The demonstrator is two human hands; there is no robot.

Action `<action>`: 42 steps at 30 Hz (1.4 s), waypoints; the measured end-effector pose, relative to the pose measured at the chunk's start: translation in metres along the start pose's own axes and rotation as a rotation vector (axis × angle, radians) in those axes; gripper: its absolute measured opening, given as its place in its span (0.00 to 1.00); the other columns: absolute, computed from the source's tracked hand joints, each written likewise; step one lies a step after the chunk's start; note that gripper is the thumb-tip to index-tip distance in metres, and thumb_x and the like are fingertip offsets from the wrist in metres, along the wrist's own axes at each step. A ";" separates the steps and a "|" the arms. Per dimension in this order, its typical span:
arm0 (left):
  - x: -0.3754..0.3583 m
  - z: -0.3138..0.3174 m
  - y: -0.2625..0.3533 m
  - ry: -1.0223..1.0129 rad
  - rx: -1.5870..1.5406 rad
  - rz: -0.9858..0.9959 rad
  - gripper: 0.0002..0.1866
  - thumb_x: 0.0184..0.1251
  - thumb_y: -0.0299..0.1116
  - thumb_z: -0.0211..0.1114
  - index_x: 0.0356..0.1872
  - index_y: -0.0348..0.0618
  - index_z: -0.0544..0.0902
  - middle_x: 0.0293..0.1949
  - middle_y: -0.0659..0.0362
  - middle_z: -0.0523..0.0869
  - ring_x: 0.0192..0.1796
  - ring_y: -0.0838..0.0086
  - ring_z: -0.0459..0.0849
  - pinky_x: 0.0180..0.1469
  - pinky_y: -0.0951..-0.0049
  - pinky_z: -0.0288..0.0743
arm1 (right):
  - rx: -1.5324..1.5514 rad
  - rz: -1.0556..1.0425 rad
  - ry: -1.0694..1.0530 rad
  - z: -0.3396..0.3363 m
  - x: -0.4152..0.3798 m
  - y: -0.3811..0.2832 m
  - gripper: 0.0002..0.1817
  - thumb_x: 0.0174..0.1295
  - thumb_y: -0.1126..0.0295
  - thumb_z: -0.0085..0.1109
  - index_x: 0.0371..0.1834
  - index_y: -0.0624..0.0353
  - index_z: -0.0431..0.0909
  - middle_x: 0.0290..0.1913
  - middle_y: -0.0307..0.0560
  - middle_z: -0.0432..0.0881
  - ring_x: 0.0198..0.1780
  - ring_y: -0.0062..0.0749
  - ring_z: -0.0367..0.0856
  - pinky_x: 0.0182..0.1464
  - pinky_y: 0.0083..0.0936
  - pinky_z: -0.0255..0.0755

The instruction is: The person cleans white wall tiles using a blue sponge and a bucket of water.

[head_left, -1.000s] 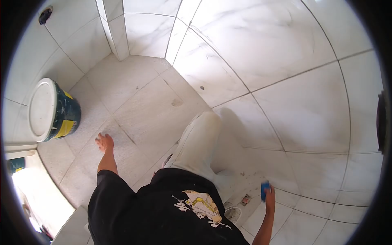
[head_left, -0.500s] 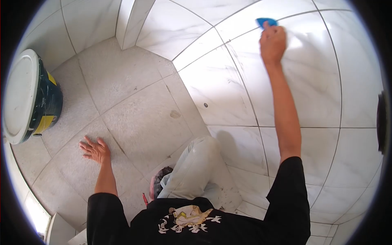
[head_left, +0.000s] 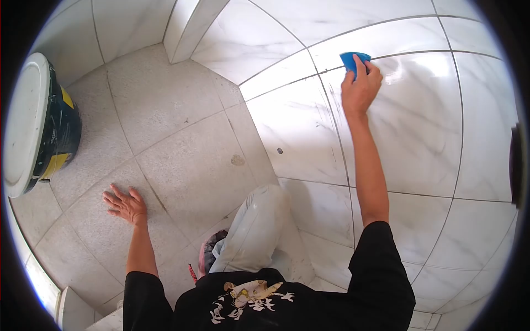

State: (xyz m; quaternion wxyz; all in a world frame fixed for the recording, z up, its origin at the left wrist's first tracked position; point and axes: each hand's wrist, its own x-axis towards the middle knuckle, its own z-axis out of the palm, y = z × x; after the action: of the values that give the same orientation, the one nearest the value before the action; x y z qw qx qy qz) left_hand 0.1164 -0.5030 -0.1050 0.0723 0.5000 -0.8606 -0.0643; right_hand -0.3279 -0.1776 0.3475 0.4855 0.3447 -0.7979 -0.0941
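Note:
My right hand grips a flat blue piece, its fingers bent over the lower edge. The piece lies against the white marbled wall tiles, at a dark grout line near where several tiles meet. On the grey floor tiles at the left, my left hand rests palm down with its fingers spread and holds nothing. Dark marks run along the joint just below and left of the blue piece.
A dark bucket with a white lid and yellow patches stands at the far left. My bent knee is close to the wall's base. A white upright edge juts out at the top. Something dark sits at the right edge.
My right hand has come down and slightly left along the wall with the blue piece. The view has shifted a little. My left hand stays on the floor.

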 end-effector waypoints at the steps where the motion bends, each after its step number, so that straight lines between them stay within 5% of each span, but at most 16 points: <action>1: 0.001 0.001 -0.001 -0.002 0.012 0.000 0.39 0.77 0.58 0.44 0.83 0.57 0.45 0.83 0.50 0.39 0.84 0.54 0.35 0.79 0.37 0.29 | 0.051 0.019 -0.111 0.013 -0.012 0.011 0.07 0.64 0.74 0.58 0.41 0.60 0.84 0.38 0.53 0.82 0.43 0.48 0.79 0.46 0.44 0.71; 5: 0.001 -0.001 -0.003 -0.009 0.002 0.012 0.39 0.77 0.59 0.44 0.83 0.57 0.46 0.83 0.50 0.39 0.84 0.54 0.35 0.80 0.38 0.29 | 0.240 -0.138 -0.498 0.076 -0.108 -0.036 0.07 0.64 0.70 0.58 0.30 0.59 0.82 0.35 0.50 0.82 0.44 0.45 0.80 0.47 0.41 0.73; 9: 0.002 0.001 -0.002 -0.003 0.018 -0.003 0.39 0.77 0.59 0.43 0.83 0.57 0.45 0.83 0.49 0.40 0.84 0.54 0.35 0.80 0.38 0.29 | 0.031 -0.505 -0.734 0.092 -0.105 -0.073 0.06 0.56 0.69 0.60 0.27 0.55 0.85 0.38 0.47 0.84 0.49 0.39 0.81 0.54 0.40 0.73; 17: 0.001 0.000 -0.001 0.020 -0.007 0.013 0.39 0.76 0.59 0.44 0.83 0.57 0.46 0.83 0.49 0.41 0.84 0.53 0.35 0.79 0.37 0.28 | -0.195 -0.307 -0.340 -0.036 0.057 0.063 0.14 0.60 0.75 0.57 0.47 0.50 0.87 0.45 0.48 0.81 0.47 0.46 0.78 0.49 0.41 0.72; 19: 0.000 0.003 0.001 0.005 -0.007 0.007 0.39 0.76 0.59 0.44 0.83 0.57 0.47 0.83 0.49 0.41 0.84 0.53 0.35 0.79 0.37 0.29 | -0.191 -0.185 -0.199 -0.021 0.034 0.046 0.11 0.62 0.72 0.56 0.44 0.54 0.85 0.43 0.51 0.81 0.46 0.46 0.78 0.48 0.41 0.71; 21: 0.002 0.003 -0.001 0.005 -0.016 0.012 0.39 0.76 0.59 0.44 0.83 0.57 0.47 0.83 0.48 0.41 0.84 0.53 0.36 0.79 0.37 0.29 | 0.065 -0.053 -0.290 0.057 -0.053 0.034 0.09 0.64 0.69 0.55 0.41 0.58 0.83 0.39 0.55 0.80 0.44 0.48 0.78 0.47 0.42 0.72; 23: 0.001 0.003 -0.003 -0.031 -0.003 -0.008 0.40 0.76 0.59 0.44 0.82 0.56 0.47 0.83 0.48 0.42 0.84 0.52 0.36 0.79 0.37 0.29 | 0.152 -0.288 -0.611 0.082 -0.127 -0.026 0.08 0.66 0.71 0.53 0.37 0.59 0.83 0.38 0.56 0.83 0.45 0.47 0.81 0.48 0.44 0.75; 25: 0.001 0.004 -0.003 -0.035 0.012 -0.028 0.40 0.76 0.59 0.44 0.82 0.56 0.47 0.83 0.47 0.41 0.84 0.52 0.36 0.79 0.37 0.29 | 0.200 -0.383 -1.431 0.096 -0.138 -0.082 0.08 0.58 0.73 0.59 0.35 0.52 0.87 0.44 0.50 0.87 0.55 0.46 0.84 0.56 0.42 0.77; 30: 0.000 -0.001 -0.007 -0.016 -0.021 0.038 0.40 0.76 0.59 0.44 0.82 0.55 0.48 0.83 0.46 0.42 0.84 0.51 0.36 0.79 0.37 0.29 | 0.306 -0.569 -0.504 0.095 -0.027 -0.086 0.15 0.57 0.77 0.56 0.45 0.48 0.85 0.43 0.43 0.86 0.48 0.43 0.80 0.46 0.40 0.73; 31: 0.003 -0.002 -0.005 -0.041 0.005 0.010 0.40 0.76 0.59 0.44 0.82 0.55 0.48 0.83 0.46 0.42 0.84 0.51 0.36 0.79 0.36 0.29 | 0.269 -0.558 -0.606 0.087 0.008 -0.076 0.24 0.55 0.80 0.55 0.55 0.50 0.85 0.52 0.44 0.88 0.48 0.45 0.80 0.50 0.39 0.74; 33: 0.000 -0.001 0.000 -0.081 0.023 0.021 0.40 0.76 0.59 0.44 0.82 0.55 0.48 0.82 0.45 0.42 0.84 0.51 0.36 0.79 0.36 0.29 | 0.214 -0.479 -0.623 0.081 0.036 -0.051 0.19 0.61 0.78 0.54 0.54 0.51 0.85 0.46 0.49 0.87 0.42 0.46 0.80 0.44 0.40 0.75; 34: 0.001 0.000 -0.001 -0.051 0.025 0.019 0.40 0.76 0.59 0.44 0.82 0.55 0.48 0.82 0.44 0.42 0.84 0.50 0.36 0.79 0.36 0.29 | 0.041 -0.612 -0.654 0.081 0.037 -0.028 0.07 0.58 0.72 0.58 0.36 0.58 0.85 0.42 0.51 0.82 0.46 0.46 0.79 0.52 0.42 0.73; 35: 0.003 0.004 -0.001 -0.015 0.023 0.004 0.40 0.76 0.59 0.44 0.82 0.55 0.48 0.82 0.44 0.42 0.84 0.50 0.36 0.79 0.36 0.29 | 0.032 -0.609 -0.661 0.074 0.030 -0.013 0.07 0.58 0.72 0.58 0.36 0.58 0.85 0.42 0.51 0.82 0.46 0.46 0.79 0.52 0.42 0.73; 37: 0.000 0.008 -0.002 -0.006 0.006 0.008 0.39 0.76 0.59 0.43 0.82 0.56 0.48 0.82 0.44 0.41 0.84 0.51 0.36 0.79 0.36 0.30 | -0.006 -0.560 -0.754 0.051 0.002 0.009 0.13 0.65 0.74 0.54 0.49 0.52 0.86 0.37 0.54 0.83 0.40 0.47 0.79 0.41 0.41 0.74; 39: 0.003 0.004 -0.002 -0.025 -0.013 -0.004 0.39 0.76 0.59 0.43 0.83 0.56 0.47 0.82 0.44 0.42 0.84 0.51 0.36 0.79 0.36 0.29 | 0.249 -0.565 -0.792 0.004 -0.060 0.026 0.06 0.66 0.71 0.55 0.38 0.56 0.83 0.32 0.50 0.81 0.39 0.47 0.80 0.43 0.43 0.74; 42: 0.003 0.004 -0.003 -0.024 -0.009 -0.004 0.39 0.76 0.59 0.42 0.83 0.57 0.47 0.83 0.45 0.41 0.84 0.51 0.36 0.79 0.36 0.29 | 0.289 -0.562 -1.180 -0.102 -0.139 0.046 0.08 0.69 0.69 0.55 0.33 0.58 0.81 0.36 0.51 0.79 0.43 0.47 0.78 0.45 0.45 0.73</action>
State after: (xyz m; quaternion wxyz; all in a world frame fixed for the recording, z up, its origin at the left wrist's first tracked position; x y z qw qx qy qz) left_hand 0.1167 -0.5069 -0.1098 0.0638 0.5004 -0.8602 -0.0744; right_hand -0.2228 -0.0359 0.3232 -0.1264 0.4918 -0.8141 -0.2818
